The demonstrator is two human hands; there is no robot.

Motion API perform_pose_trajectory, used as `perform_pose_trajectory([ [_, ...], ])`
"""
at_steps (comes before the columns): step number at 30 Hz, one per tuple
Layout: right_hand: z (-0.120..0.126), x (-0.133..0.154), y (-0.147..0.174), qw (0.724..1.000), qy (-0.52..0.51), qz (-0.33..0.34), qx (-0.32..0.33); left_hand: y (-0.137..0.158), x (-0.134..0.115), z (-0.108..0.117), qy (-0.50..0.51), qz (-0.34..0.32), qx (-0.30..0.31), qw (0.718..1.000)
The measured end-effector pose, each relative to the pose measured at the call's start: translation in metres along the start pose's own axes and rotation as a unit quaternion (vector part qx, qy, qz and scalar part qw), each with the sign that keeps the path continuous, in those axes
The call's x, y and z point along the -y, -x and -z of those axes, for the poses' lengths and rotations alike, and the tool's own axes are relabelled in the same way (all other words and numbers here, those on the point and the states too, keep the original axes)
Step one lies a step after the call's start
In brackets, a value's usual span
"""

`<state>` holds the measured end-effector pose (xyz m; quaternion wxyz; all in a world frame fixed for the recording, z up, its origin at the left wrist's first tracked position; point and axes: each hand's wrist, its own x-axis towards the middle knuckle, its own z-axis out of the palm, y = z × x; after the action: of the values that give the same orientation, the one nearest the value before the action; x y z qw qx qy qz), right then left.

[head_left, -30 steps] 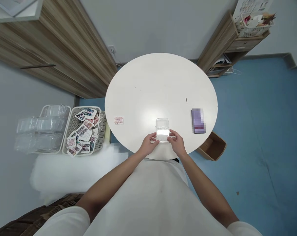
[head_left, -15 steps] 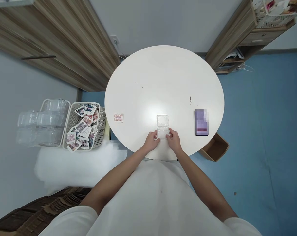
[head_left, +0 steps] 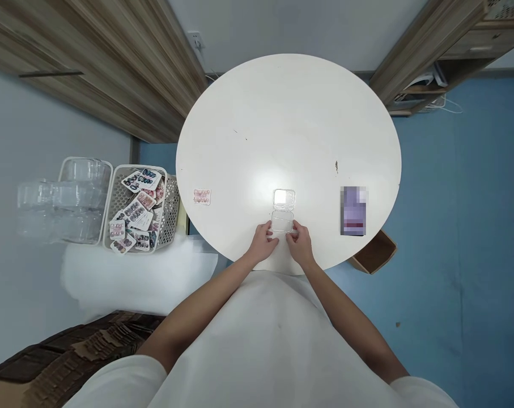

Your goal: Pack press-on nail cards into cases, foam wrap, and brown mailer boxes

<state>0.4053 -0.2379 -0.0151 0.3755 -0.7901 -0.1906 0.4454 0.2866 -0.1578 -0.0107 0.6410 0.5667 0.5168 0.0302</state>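
A small clear plastic box [head_left: 282,221] lies near the front edge of the white table, its hinged lid [head_left: 284,199] laid back away from me. My left hand [head_left: 263,242] grips the box's left side between thumb and fingers. On the opposite side, my right hand [head_left: 300,242] holds the right edge the same way. Both hands are closed on the lower half of the box. A card of pink press-on nails [head_left: 202,196] lies by itself toward the table's left edge.
A purple box-like item [head_left: 353,211], partly blurred out, sits at the table's right. Left of the oval table [head_left: 291,113] stand a basket of nail cards [head_left: 170,215] and a basket piled with clear boxes [head_left: 84,192]. An open cardboard box [head_left: 373,253] is on the floor at right.
The view has shifted slightly. The lid of the clear box has tilted a little and now catches a bright reflection. Both hands stay on the box.
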Motion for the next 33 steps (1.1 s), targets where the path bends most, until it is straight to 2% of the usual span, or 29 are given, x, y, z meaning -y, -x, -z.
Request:
perform_pose_trajectory([
  [10,0.004,0.004,-0.022,1.0,-0.003,0.022,0.001,-0.022,-0.01,-0.001,0.007,-0.001,-0.009,1.0],
  [24,0.009,0.005,-0.021,0.998,-0.033,0.024,0.039,-0.017,-0.007,-0.005,0.018,-0.01,-0.029,0.999],
  [33,0.024,0.0,-0.015,0.997,-0.051,0.021,0.046,-0.01,0.002,-0.006,0.003,-0.03,-0.065,0.997],
])
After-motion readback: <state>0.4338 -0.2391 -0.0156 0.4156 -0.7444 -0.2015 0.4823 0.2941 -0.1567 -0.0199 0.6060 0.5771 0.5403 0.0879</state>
